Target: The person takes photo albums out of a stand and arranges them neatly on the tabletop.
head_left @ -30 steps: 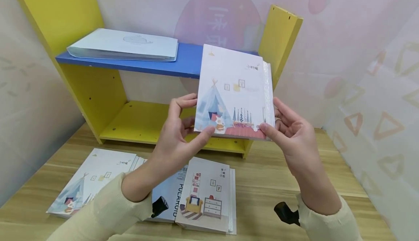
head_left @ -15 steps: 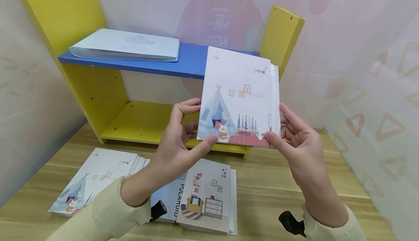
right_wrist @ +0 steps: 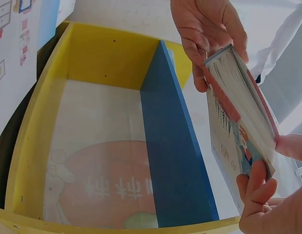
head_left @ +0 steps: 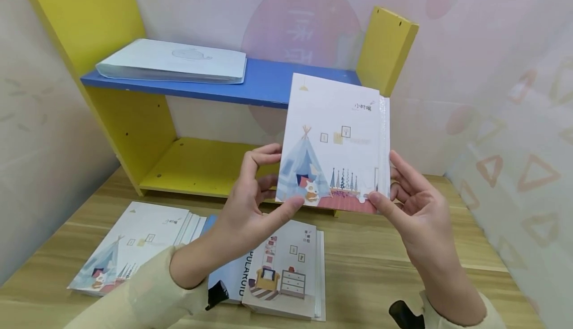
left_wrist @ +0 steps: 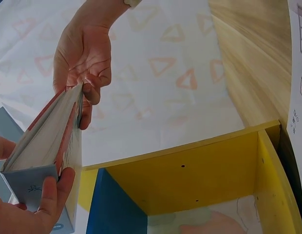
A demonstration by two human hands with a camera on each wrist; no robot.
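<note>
A white photo album (head_left: 331, 145) with a blue tent drawing is held up in front of the shelf, tilted toward the head camera. My left hand (head_left: 246, 205) grips its left side, thumb on the front cover and fingers behind. On the other side my right hand (head_left: 418, 212) pinches the lower right edge between thumb and fingers. From the left wrist, the album's grey-blue spine (left_wrist: 31, 187) shows beside the left fingers. The right wrist view shows the page edges (right_wrist: 243, 87) between slightly parted covers.
A yellow and blue shelf (head_left: 268, 80) stands behind, with a pale whale-print album (head_left: 174, 58) lying on its blue board. On the wooden table (head_left: 380, 264) lie a similar tent album (head_left: 134, 244), a blue "POLAROID" one (head_left: 230, 274) and an armchair-print album (head_left: 284, 269).
Both hands have carried the album a little to the right and down, nearer to me. The shelf and the albums on the table stay where they were.
</note>
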